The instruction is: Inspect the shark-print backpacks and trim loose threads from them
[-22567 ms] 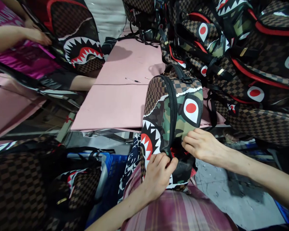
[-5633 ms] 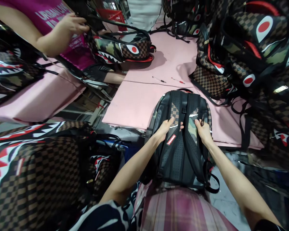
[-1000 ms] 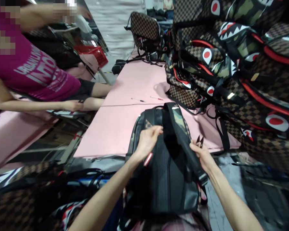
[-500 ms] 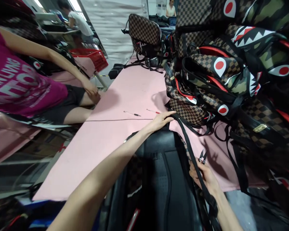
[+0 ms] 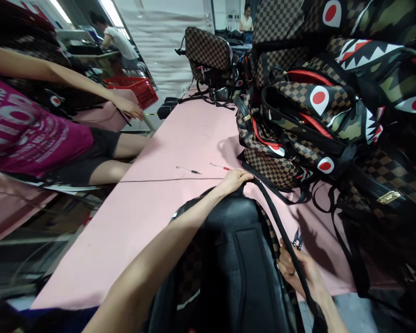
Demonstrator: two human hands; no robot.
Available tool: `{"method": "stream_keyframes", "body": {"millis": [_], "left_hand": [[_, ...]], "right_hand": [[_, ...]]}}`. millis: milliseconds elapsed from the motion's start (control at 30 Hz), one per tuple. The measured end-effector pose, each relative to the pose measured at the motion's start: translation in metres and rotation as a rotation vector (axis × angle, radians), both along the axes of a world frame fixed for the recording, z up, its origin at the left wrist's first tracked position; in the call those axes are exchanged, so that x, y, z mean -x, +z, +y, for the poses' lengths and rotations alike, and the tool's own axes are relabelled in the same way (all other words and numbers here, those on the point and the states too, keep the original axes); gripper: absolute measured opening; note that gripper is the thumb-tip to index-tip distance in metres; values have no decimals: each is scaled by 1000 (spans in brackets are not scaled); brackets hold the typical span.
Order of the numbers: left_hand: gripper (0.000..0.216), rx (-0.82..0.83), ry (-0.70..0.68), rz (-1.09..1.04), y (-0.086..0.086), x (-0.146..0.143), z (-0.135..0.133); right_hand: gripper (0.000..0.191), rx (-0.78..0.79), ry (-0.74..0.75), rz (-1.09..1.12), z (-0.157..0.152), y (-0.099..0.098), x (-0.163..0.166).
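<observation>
A black backpack (image 5: 225,240) with brown checkered sides lies nearest me, its padded back panel facing up. At its top edge, my left hand (image 5: 236,179) is closed over the end of a black shoulder strap (image 5: 275,217). That strap runs from there down the right side of the bag, passing in front of my right hand (image 5: 300,266). Small thread snips (image 5: 297,239) stick up from my right hand, their blades pointing away from me; its fingers are curled beside the checkered edge of the bag.
Two pens, one black-tipped (image 5: 189,170) and one red (image 5: 220,166), lie on the pink tabletop (image 5: 138,231) near a thin cord. Piled backpacks (image 5: 319,106) crowd the right. At left sits a co-worker in a magenta shirt (image 5: 38,134), near a red basket (image 5: 140,90).
My left hand's fingers have gone from stretched out to closed on the strap. My right hand has shifted slightly down and right with the snips. The co-worker's hand has risen from the lap.
</observation>
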State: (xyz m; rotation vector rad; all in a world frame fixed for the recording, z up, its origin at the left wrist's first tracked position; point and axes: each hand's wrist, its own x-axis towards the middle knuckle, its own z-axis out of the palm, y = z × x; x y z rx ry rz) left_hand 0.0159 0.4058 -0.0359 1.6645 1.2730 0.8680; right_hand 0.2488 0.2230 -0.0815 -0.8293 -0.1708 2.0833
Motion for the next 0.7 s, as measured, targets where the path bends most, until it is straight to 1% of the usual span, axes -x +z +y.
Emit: {"method": "stream_keyframes", "body": {"millis": [67, 133, 200, 267, 333, 400, 467, 533, 567, 633, 667, 700], "left_hand": [[33, 51, 86, -20, 4, -4, -4], [41, 103, 114, -66, 9, -4, -8], [43, 194, 74, -167, 15, -1, -12], [41, 310, -15, -260, 22, 4, -14], [40, 399, -84, -249, 28, 5, -14], [39, 452, -103, -161, 32, 3, -11], [36, 476, -110, -86, 31, -1, -7], [35, 478, -109, -53, 28, -4, -4], [35, 479, -107, -47, 25, -4, -3], [38, 491, -106, -33, 18, -4, -1], [40, 493, -107, -18, 15, -4, 0], [41, 473, -97, 9, 12, -3, 1]], "right_hand": [[21, -7, 16, -5, 1, 0, -1], [19, -28, 5, -30, 5, -2, -4], [20, -60, -24, -66, 10, -6, -9], [23, -83, -28, -118, 15, -13, -16], [26, -86, -2, -219, 18, -19, -25], [29, -66, 30, -395, 19, -19, -35], [32, -37, 4, -608, 20, -11, -45], [33, -92, 10, -744, 20, 1, -51], [33, -153, 50, -765, 20, 7, -52], [32, -244, 179, -729, 20, 16, -50], [31, -247, 212, -691, 19, 18, -47], [31, -217, 205, -650, 18, 18, -43]]}}
